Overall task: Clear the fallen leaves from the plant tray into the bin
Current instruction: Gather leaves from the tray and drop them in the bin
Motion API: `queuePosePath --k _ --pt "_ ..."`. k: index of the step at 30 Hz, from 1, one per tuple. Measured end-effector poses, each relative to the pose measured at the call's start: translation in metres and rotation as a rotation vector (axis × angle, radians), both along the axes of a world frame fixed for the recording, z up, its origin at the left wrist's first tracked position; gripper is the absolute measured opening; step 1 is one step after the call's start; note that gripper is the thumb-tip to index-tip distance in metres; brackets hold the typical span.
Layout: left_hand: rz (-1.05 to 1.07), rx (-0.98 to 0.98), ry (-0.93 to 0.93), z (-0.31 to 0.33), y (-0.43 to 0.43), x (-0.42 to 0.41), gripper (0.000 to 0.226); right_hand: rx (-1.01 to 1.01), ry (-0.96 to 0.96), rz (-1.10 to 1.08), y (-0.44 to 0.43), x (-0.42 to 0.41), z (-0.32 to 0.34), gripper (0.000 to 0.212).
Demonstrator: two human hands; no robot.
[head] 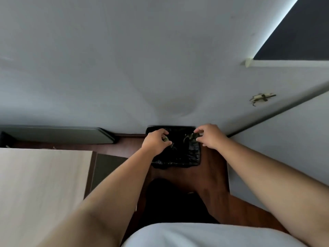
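Pale grey wall fills the view behind the bin, which stands on the dark wooden floor against it. A light wooden table lies left of the bin. The bin is lined with a black bag. Above its opening the left hand pinches a small leaf between thumb and fingers. The right hand, also over the bin, has fingers loosely curled, with a clump of leaves just at its fingertips; whether it grips them cannot be told.
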State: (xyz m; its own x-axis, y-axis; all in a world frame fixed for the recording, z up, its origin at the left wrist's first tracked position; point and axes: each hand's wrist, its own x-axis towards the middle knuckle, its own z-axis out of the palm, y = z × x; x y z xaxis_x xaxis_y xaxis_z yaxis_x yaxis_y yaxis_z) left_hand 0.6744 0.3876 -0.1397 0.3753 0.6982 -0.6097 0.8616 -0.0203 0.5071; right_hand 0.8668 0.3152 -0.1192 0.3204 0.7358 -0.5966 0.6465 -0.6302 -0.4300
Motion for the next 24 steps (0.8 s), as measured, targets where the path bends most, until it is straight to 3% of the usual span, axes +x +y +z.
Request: queuePosePath --k 7,13,19,24 --pt "0.014 -0.022 0.076 0.016 0.011 -0.027 0.038 -0.018 -0.013 0.086 0.007 -0.003 0.006 0.020" --pt "0.180 0.130 0.038 0.072 -0.015 -0.061 0.035 0.125 0.028 0.223 0.028 -0.034 0.053 0.015" --pt "0.411 0.329 0.064 0.128 -0.077 -0.152 0.029 0.296 0.092 0.497 0.042 -0.136 0.104 0.012" --pt "0.794 0.409 0.140 0.172 -0.159 -0.272 0.025 0.386 0.164 0.858 0.019 -0.270 0.149 0.016"
